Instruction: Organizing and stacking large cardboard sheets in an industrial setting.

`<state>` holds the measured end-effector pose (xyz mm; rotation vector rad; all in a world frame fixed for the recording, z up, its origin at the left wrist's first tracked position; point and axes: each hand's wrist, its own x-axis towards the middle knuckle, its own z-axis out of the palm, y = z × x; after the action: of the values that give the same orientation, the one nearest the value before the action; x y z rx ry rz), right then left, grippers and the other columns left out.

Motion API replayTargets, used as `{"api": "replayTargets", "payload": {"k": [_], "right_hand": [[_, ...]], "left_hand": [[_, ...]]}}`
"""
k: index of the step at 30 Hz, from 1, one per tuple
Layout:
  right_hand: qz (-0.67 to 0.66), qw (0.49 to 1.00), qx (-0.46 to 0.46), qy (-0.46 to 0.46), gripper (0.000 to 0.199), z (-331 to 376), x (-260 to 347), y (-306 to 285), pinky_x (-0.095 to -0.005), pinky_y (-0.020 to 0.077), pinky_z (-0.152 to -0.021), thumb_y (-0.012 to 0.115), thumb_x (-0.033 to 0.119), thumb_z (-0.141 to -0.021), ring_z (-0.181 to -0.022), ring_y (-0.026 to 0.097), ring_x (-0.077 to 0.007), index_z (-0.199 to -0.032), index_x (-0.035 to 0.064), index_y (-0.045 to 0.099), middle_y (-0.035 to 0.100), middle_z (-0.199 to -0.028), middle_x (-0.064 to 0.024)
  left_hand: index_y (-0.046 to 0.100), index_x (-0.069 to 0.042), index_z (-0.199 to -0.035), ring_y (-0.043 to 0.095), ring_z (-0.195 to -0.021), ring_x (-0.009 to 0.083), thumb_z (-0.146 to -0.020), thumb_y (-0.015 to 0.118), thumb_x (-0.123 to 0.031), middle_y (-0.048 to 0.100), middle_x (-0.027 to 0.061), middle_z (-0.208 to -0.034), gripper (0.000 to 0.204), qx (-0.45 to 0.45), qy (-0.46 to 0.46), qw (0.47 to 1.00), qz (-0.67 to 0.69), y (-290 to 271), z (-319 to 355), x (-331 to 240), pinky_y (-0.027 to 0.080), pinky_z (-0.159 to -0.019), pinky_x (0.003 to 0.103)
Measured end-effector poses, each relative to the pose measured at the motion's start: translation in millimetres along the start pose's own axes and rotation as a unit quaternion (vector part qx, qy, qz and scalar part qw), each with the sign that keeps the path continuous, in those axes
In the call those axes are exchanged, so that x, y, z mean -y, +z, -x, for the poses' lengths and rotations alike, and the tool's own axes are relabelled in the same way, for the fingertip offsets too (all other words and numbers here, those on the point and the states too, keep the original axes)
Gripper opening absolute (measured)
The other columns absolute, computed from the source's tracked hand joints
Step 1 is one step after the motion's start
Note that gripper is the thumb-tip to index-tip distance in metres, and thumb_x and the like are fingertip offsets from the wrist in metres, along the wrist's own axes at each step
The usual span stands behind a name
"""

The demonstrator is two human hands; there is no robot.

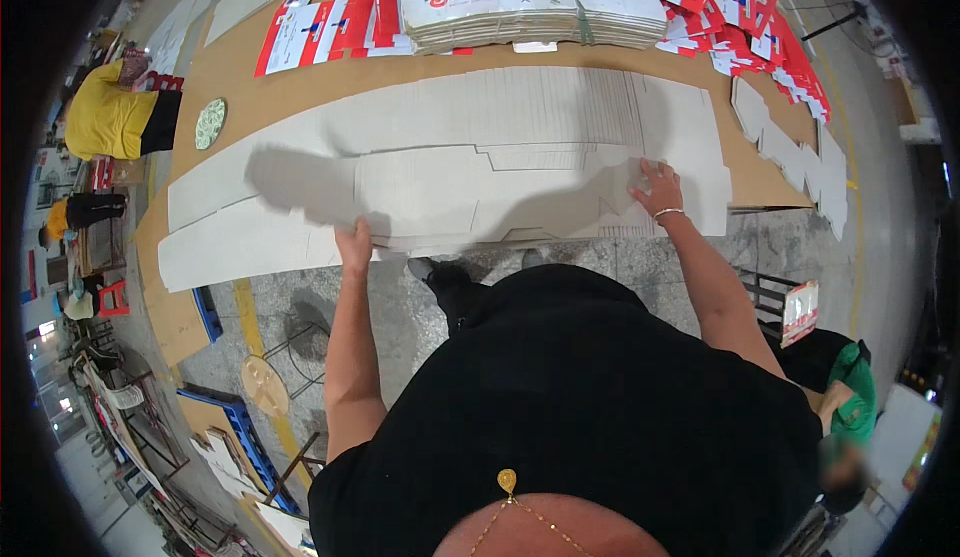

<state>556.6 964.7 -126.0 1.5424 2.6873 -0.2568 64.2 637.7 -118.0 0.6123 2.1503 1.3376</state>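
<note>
Overlapping rows of white die-cut cardboard sheets (430, 182) cover the near part of the table in front of me. My left hand (354, 244) is closed on the near edge of one sheet, thumb on top and the other fingers hidden underneath. Beside that hand, a rounded end flap (300, 185) is lifted and smeared by motion. My right hand (660, 191) rests with spread fingers on top of the sheets toward their right end, a thin bracelet at its wrist.
A tied stack of printed white card (530, 7) stands at the table's far side, between red-and-white printed pieces (320, 32). White cutouts (780, 147) lie at the right edge. A stool (265, 387) is at lower left. Several people work nearby, one in yellow (105, 112).
</note>
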Motion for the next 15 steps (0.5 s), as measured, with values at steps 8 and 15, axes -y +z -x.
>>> {"api": "replayTargets", "payload": {"k": [8,15], "right_hand": [[-0.005,1.0,0.009,0.024,0.071,4,-11,-8,-0.0404,0.0315,-0.097,0.069,0.041,-0.068,-0.117,0.037,-0.034,-0.131,0.0235,0.041,0.039,-0.126,-0.0208],[-0.034,0.999,0.013,0.035,0.07,3,0,-17,-0.0416,0.0322,-0.098,0.068,0.042,-0.068,-0.116,0.037,-0.0358,-0.13,0.0243,0.042,0.039,-0.127,-0.0206]], "left_hand": [[0.051,0.005,-0.11,0.056,-0.091,0.0238,-0.088,0.05,-0.017,0.059,0.0104,-0.1,0.031,-0.008,0.033,0.999,-0.006,8,14,-26,0.044,-0.082,0.034],[0.047,0.007,-0.115,0.055,-0.097,0.0286,-0.085,0.05,-0.013,0.057,0.0141,-0.108,0.037,-0.006,-0.063,0.998,-0.004,-19,-4,15,0.043,-0.085,0.035]]}}
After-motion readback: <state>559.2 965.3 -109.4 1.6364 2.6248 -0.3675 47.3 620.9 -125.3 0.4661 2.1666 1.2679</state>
